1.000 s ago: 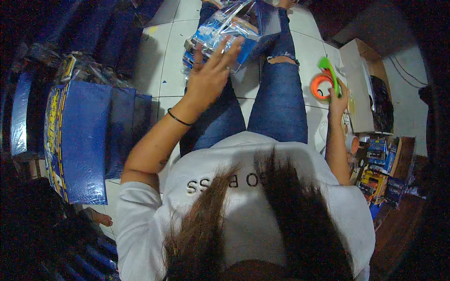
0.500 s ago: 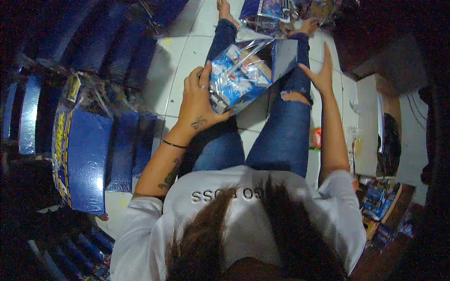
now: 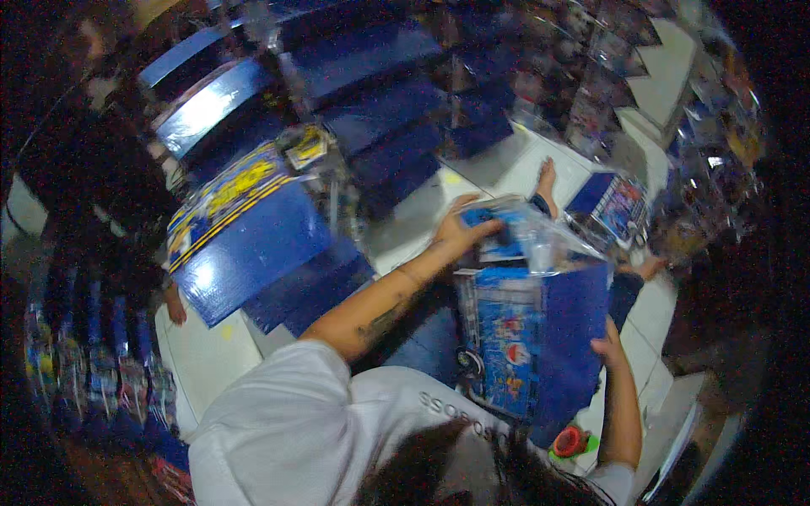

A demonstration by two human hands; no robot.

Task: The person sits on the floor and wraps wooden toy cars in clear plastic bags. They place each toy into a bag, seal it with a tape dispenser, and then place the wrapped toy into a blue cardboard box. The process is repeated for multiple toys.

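Observation:
Over my lap stands a large flat package [image 3: 574, 337] with a plain blue side and a printed, light-blue picture side. My right hand [image 3: 613, 344] is closed on its right edge, thumb on the blue face and fingers mostly hidden behind. Just above its top edge, my left hand [image 3: 462, 229] is closed on a clear plastic bag [image 3: 548, 236] with a blue-and-white packet [image 3: 504, 246] inside. The bag's loose plastic spreads over the package's top, blurred by motion. Whether bag and package are joined cannot be told.
Stacked blue packages [image 3: 253, 244] with a yellow-and-blue printed edge stand at my left. More blue packages [image 3: 363, 67] line the far side. A picture-faced package [image 3: 609, 207] lies near my feet. A red-and-green tape dispenser [image 3: 571, 440] sits by my right forearm. Another person [image 3: 93, 177] is at far left.
The view has swung left. My right hand, open and holding nothing before, now grips the large blue package. My left hand still holds the clear bag with the packet.

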